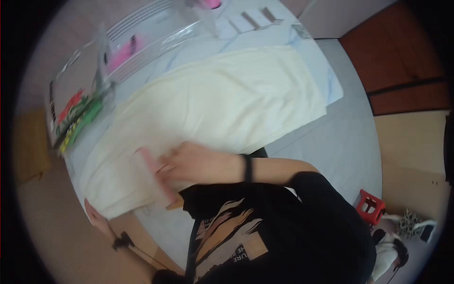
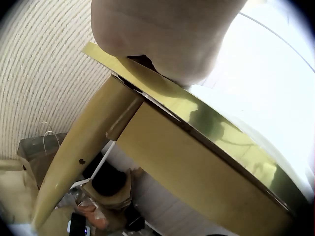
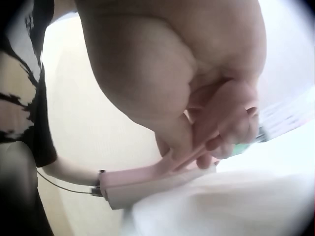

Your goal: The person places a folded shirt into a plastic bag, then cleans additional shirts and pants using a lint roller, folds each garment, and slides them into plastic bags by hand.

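A pale cream cloth (image 1: 203,104) lies spread over the marbled table, slightly wrinkled. My right hand (image 1: 191,163) grips a long pink tool (image 1: 158,177) low over the cloth's near part. In the right wrist view, fingers and thumb of the right hand (image 3: 197,88) curl round the pink handle. Its long bar (image 3: 142,179) has a pale underside, close against white fabric. At the table's left corner, my left hand (image 1: 97,217) is by the cloth's edge. The left wrist view shows the left hand (image 2: 162,37) over the gold table edge (image 2: 202,115), its fingers hidden.
Clear plastic packaging with pink contents (image 1: 125,54) stands at the back left. Beside it lies a printed bag (image 1: 73,106). Several small pale boxes (image 1: 243,22) sit at the back. A red stool (image 1: 371,207) stands on the floor at right.
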